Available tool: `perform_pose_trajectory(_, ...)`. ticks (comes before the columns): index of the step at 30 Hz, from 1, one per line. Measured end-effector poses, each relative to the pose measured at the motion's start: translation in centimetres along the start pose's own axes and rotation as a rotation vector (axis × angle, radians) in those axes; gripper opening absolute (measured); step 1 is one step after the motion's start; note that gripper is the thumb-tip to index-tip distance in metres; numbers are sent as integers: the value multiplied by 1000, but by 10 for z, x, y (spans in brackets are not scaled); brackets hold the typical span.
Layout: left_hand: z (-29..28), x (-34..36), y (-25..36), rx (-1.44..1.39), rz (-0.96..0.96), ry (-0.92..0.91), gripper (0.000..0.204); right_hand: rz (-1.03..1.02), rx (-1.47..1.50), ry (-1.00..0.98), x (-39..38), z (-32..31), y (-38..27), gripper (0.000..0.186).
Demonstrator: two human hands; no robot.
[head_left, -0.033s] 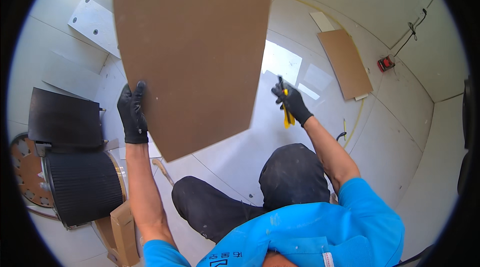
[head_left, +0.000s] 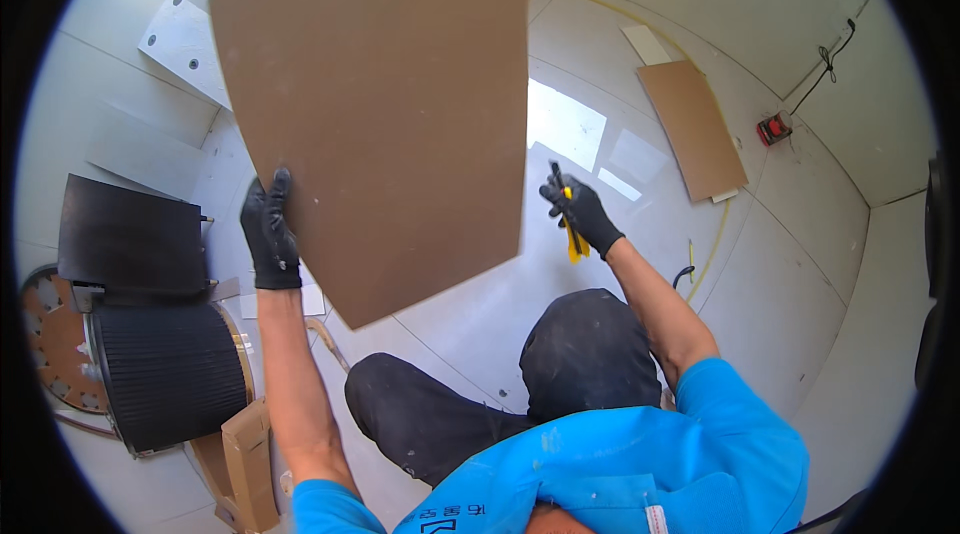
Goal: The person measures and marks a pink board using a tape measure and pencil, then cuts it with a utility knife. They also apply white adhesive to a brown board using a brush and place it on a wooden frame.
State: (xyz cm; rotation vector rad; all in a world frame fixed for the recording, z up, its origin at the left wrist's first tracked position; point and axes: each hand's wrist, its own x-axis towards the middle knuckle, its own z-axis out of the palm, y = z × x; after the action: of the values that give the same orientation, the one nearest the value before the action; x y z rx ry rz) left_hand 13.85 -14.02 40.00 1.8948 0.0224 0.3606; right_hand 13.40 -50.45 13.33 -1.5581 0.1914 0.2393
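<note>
A large flat brown board, tapering toward its near end, is raised in front of me at a slant. My left hand, in a black glove, grips its left edge with the thumb on the brown face. The other fingers are partly behind the board. To the right of the board and apart from it, my black-gloved right hand is closed around a slim yellow-and-black hand tool. The tool's dark end sticks out past the fingers, and its exact kind is unclear.
Another brown board lies on the tiled floor at the right, near a red-and-black device with a cord. A black ribbed drum, a dark panel and a cardboard box stand at the left. A white panel leans behind.
The large board has turned slightly counterclockwise, its near end swinging right and its far end left. My left hand has shifted a little to the right with it. The right hand has barely moved.
</note>
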Motion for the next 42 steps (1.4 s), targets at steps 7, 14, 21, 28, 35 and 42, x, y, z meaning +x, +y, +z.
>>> perform_pose_trajectory(7, -3, -39, -133, -545, -399, 280, 42, 72, -92, -202, 2, -20, -15, 33)
perform_pose_trajectory(14, 32, -130, -286, -890, -743, 555, 53, 127, -608, -65, 65, -34, -4, 40)
perform_pose_trajectory(21, 67, -184, -321, -1038, -830, 616, 58, -89, -1077, -62, 121, -24, 14, 44)
perform_pose_trajectory(28, 87, -217, -323, -934, -936, 750, 59, 17, -1081, -153, 119, -26, 43, 42)
perform_pose_trajectory(35, 74, -218, -328, -868, -961, 715, 57, 93, -996, -157, 89, -34, 65, 49)
perform_pose_trajectory(42, 69, -183, -308, -790, -962, 735, 55, -198, -1019, 10, 49, -33, 67, 47)
